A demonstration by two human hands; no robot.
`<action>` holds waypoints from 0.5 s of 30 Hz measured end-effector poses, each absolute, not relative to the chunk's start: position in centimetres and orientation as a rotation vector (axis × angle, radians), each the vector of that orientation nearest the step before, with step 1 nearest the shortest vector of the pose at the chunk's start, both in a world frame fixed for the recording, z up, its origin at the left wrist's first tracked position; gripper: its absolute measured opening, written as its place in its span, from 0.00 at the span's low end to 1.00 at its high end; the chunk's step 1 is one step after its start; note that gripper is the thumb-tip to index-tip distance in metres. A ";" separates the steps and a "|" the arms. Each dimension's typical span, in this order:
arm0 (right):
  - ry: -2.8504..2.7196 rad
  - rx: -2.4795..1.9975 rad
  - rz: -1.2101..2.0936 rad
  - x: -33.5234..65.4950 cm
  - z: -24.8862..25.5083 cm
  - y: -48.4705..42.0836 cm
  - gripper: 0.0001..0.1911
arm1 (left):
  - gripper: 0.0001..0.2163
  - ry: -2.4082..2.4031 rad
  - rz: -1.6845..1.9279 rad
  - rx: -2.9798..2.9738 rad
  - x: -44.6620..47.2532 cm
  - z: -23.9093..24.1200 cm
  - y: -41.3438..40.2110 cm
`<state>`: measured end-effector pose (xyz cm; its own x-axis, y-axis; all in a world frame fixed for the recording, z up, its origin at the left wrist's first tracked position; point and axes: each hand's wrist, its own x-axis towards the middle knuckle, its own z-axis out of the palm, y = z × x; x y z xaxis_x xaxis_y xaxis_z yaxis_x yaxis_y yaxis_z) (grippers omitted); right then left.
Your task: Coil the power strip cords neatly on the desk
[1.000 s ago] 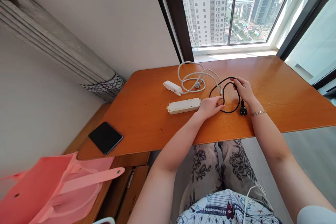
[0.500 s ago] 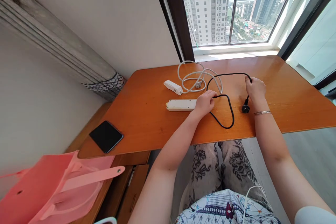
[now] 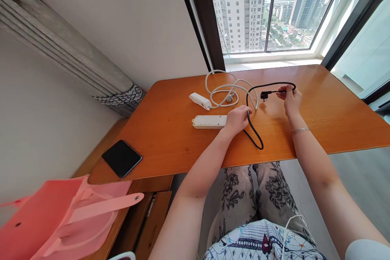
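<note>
A white power strip [image 3: 209, 122] lies on the table, its right end under my left hand [image 3: 238, 119]. The fingers of that hand are closed on the black power cord [image 3: 255, 132], which loops below and behind it. My right hand [image 3: 290, 97] pinches the same cord near its black plug [image 3: 265, 96]. The plug points left, raised a little over the wood, prongs downward. Behind my left hand sits a coiled white cord [image 3: 216, 89] with a small white socket block [image 3: 200, 101] at its end and a plug inside the coil.
A dark phone or tablet [image 3: 122, 158] lies at the left of the wooden table [image 3: 164, 138]. Beyond the table's left corner is an open pink bag [image 3: 91, 215] over wooden drawers [image 3: 155, 219]. A window [image 3: 271, 16] stands past the far edge.
My right hand has turned and risen slightly, swinging the plug from hanging down to pointing left. The black loop has narrowed. My left hand stays nearly in place.
</note>
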<state>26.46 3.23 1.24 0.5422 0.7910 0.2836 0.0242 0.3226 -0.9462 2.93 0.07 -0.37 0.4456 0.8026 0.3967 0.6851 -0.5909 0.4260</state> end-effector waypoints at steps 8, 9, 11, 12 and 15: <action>-0.821 -1.086 0.965 24.6 0.3 3.5 0.25 | 0.06 1.369 0.959 2.355 3.1 0.0 -0.1; -0.819 -1.076 0.959 24.5 0.2 3.5 0.25 | 0.06 1.390 0.990 2.331 3.1 -0.1 -0.1; -0.813 -1.054 0.925 24.4 0.0 3.5 0.26 | 0.05 1.411 1.048 2.274 3.2 -0.4 0.0; -0.814 -1.041 0.910 24.2 0.0 3.5 0.25 | 0.05 1.406 1.065 2.252 3.2 -0.5 0.0; -0.819 -1.002 0.926 23.5 -0.1 3.4 0.24 | 0.05 1.369 1.100 2.234 3.2 -0.8 0.1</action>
